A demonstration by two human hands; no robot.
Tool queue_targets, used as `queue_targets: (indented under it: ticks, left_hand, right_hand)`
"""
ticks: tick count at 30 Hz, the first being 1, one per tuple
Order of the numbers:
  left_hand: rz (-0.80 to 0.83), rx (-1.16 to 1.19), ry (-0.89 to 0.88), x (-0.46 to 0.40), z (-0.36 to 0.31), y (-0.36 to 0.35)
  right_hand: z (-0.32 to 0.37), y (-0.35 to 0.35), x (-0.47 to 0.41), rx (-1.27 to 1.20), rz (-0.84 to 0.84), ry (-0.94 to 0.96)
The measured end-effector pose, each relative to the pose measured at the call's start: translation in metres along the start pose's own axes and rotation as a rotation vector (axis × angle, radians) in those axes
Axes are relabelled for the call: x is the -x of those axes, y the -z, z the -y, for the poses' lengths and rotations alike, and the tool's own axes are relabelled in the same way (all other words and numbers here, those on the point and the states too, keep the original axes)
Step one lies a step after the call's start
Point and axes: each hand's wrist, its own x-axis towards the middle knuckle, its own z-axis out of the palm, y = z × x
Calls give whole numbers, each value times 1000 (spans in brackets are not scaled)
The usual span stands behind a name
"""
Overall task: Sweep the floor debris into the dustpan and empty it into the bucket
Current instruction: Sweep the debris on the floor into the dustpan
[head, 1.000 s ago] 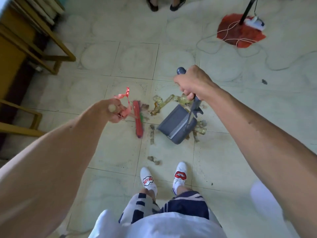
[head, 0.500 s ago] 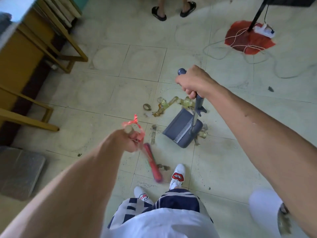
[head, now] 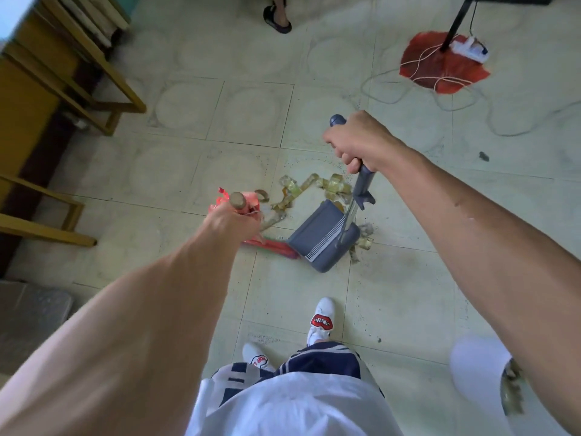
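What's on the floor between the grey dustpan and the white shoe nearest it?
Nothing: the head view shows bare tile floor between the dustpan and that white shoe.

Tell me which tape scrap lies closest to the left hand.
The small brown tape ring, right beside the left hand at the broom handle top. The other yellowish scraps lie farther right, toward the dustpan.

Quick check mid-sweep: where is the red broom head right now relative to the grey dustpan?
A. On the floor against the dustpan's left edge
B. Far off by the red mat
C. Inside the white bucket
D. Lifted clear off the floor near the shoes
A: the red broom head lies low on the floor, butted up to the left side of the grey dustpan, with the left hand gripping its handle.
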Motion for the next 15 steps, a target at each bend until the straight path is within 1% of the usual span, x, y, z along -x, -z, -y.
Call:
queue_targets:
  ticks: [1,2,3,4,6,9,11,14,15]
  left_hand:
    - [96,-33,-44,-3,-8,-3]
    - [80,-142,-176,6,-18,-6]
    - [0,-132,-142,4,-25,-11]
    - [9,-274,-145,8,-38,-15]
    - [103,-574,-124,14,-66,-9]
    - [75,-1134,-212,12,-102,-12]
    - [60,-1205,-229,0,-120,-17]
    - [104,-1373,-286,-20,-128,-31]
    - [103,-1400,-338,-31,-127,-34]
  right_hand:
    - [4,2,-1,-9,3,-11]
    - [9,4,-1,-11,9,-19]
    - [13,6,-2,-12,16,-21]
    - [16,8,-2,-14,24,-19]
    - [21,11,-3,-11,34,-19]
    - [25,12,-5,25,29,-52]
    - [26,8,-6,42,19,-83]
    - [21,1,-9,-5,-28,-129]
    - [20,-1,-10,-25,-55,-146]
